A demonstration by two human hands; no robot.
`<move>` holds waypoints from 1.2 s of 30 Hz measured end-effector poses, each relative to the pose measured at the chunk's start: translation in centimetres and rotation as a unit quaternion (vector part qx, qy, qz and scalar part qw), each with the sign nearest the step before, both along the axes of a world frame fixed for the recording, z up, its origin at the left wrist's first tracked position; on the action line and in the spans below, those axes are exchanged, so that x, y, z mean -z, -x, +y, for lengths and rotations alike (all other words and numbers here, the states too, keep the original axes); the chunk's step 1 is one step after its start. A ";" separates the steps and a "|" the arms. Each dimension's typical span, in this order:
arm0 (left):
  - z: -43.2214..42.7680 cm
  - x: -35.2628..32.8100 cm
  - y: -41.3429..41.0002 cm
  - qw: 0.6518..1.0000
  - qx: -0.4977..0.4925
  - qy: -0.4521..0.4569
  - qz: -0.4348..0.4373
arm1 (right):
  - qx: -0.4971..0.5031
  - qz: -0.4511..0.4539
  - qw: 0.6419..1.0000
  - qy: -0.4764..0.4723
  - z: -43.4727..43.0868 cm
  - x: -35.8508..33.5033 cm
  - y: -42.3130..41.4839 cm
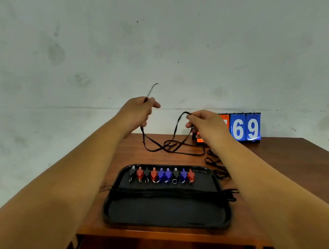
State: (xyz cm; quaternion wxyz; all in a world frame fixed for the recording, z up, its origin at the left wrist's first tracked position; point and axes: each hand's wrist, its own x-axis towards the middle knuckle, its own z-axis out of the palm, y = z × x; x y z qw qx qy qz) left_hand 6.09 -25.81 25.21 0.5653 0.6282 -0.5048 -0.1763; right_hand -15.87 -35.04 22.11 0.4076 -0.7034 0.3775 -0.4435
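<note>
Item: pale, stained plaster wall [168, 34], at the back and left.

Item: left hand [138, 111], raised above the far table edge. The fingers are curled tightly round a thin black flat cord [167, 147]; one short end is seen standing up above the fist.

Item: the cord itself, hung from the left hand to the brown wooden table [286, 166], laid there in crossed loops, then carried up to the right hand.

Item: black rectangular plastic tray [171, 215], set near the front edge. A row of small red, blue and black clips [162, 175] is lined along its far side; a bundle of black cords [165, 193] is laid across its middle.

Item: right hand [205, 126], raised, a bend of the cord pinched between thumb and fingertips.

Item: loose black cords [216, 165], heaped just right of the tray.

Item: blue flip cards reading 69 [245, 129], stood against the wall.
</note>
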 end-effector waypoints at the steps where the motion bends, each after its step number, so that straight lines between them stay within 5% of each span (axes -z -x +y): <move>1: 0.6 0.1 -0.5 0.999 -0.004 0.009 0.047 | 0.014 -0.004 1.000 -0.006 0.1 0.2 0.7; 4: 2.7 1.3 -2.2 0.980 0.004 0.044 0.195 | 0.050 -0.015 0.998 -0.024 0.2 1.2 3.1; 8: 5.4 4.1 -3.8 0.956 0.006 0.093 0.279 | 0.078 -0.040 0.993 -0.077 0.6 3.3 6.1; 20: 9.0 10.6 -5.5 0.941 -0.032 0.153 0.301 | 0.072 -0.165 0.939 -0.293 2.2 7.0 8.1; 28: 10.5 13.0 -6.0 0.951 -0.033 0.131 0.279 | -0.011 -0.415 0.831 -0.371 1.8 8.7 9.0; 36: 11.9 16.8 -8.1 0.988 -0.105 0.053 0.096 | 0.000 -0.273 0.916 -0.293 1.8 10.1 10.0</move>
